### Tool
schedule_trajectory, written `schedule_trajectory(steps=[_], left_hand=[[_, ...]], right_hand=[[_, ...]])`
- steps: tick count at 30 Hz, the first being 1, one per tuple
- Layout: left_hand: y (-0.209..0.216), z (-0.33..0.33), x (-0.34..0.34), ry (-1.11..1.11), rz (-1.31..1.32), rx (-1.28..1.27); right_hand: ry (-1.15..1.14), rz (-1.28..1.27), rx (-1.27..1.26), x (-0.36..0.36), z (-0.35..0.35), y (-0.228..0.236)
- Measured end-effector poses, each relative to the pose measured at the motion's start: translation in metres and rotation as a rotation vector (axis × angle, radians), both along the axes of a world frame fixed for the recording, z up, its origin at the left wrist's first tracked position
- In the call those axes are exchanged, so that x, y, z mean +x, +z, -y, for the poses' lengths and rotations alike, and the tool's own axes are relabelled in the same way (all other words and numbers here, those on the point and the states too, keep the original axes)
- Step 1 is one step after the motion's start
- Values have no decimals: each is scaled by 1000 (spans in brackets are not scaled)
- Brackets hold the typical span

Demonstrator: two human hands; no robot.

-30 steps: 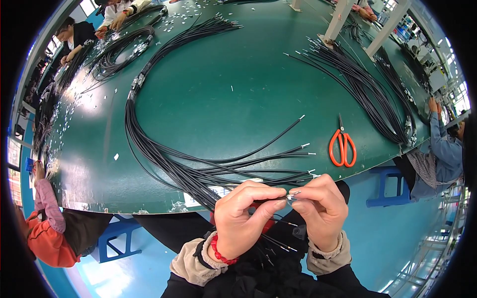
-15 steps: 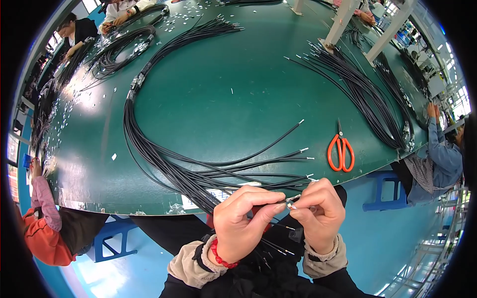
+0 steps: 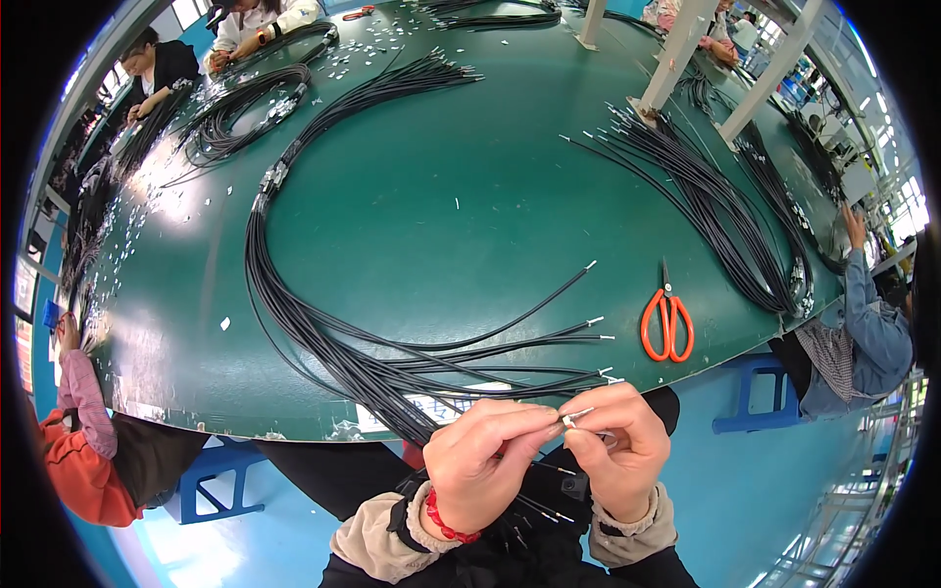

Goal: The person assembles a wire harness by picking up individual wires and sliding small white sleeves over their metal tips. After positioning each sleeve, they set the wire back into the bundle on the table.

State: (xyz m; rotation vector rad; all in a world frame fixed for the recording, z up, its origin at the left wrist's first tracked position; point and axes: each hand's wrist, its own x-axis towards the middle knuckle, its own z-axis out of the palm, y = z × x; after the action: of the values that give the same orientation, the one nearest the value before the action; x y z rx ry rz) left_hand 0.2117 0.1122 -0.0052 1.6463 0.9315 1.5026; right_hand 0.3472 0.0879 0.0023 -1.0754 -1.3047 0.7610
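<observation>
Close together at the table's near edge, both my hands work at the tip of one black cable. My left hand (image 3: 493,456) pinches the cable just behind its end between thumb and forefinger. From the other side, the thumb and forefinger of my right hand (image 3: 622,446) close on the cable's small pale tip (image 3: 570,420). The fingers hide most of that tip. A thick bundle of black cables (image 3: 328,343) curves over the table and passes beneath my left hand. Several of its pale-tipped ends fan out just beyond my fingers, while others hang below my hands.
Orange-handled scissors (image 3: 668,292) lie right of the bundle on the green table (image 3: 470,235). Another black cable bundle (image 3: 706,186) is at the right, near white posts (image 3: 676,59). White scraps litter the left side. Co-workers sit around the table; a blue stool (image 3: 760,397) stands at right.
The table and its contents sit slightly lower in the picture. My right thumb and forefinger have shifted their grip at the cable's tip; my left hand keeps its pinch.
</observation>
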Motion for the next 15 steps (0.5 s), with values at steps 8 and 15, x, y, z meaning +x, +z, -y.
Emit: schedule_trajectory(steps=[8, 15], left_hand=[[1, 1, 6, 36, -49, 85], [-1, -2, 7, 35, -83, 135]], right_hand=[[-19, -28, -28, 3, 0, 3], [35, 59, 49, 8, -3, -5]])
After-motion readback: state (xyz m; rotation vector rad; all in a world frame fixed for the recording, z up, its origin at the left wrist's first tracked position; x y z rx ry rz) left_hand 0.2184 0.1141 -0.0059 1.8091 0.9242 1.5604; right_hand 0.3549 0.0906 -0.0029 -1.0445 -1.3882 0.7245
